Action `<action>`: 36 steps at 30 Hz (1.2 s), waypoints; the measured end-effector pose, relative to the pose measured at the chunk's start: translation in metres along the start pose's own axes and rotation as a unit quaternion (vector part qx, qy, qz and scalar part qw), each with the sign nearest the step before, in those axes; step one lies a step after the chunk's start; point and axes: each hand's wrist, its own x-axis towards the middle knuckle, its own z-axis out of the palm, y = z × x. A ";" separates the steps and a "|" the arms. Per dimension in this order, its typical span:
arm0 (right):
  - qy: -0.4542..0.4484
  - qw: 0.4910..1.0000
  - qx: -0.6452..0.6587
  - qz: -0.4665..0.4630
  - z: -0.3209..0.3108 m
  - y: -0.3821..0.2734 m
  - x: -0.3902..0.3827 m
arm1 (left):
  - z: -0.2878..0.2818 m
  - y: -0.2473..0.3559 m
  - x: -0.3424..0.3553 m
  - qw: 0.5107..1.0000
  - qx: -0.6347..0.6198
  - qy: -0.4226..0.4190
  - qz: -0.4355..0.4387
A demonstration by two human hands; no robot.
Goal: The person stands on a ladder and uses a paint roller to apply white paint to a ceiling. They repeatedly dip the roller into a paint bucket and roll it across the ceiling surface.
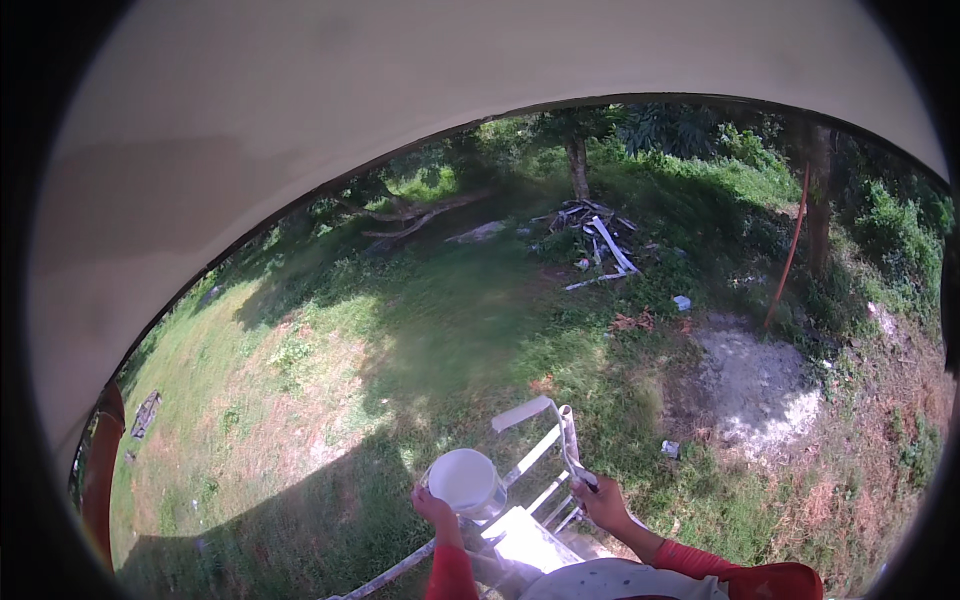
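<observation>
Roller above-left of right grip (fist round handle), bucket in left grip

Right grip holds a roller, left grip apparently a bucket.

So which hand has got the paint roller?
The right hand: it grips the paint roller by its handle. The left hand holds the white bucket at its left side instead.
</observation>
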 end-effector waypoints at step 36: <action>0.066 0.992 -0.028 0.103 0.075 -0.012 0.042 | 0.007 0.021 0.014 0.975 0.221 0.010 -0.014</action>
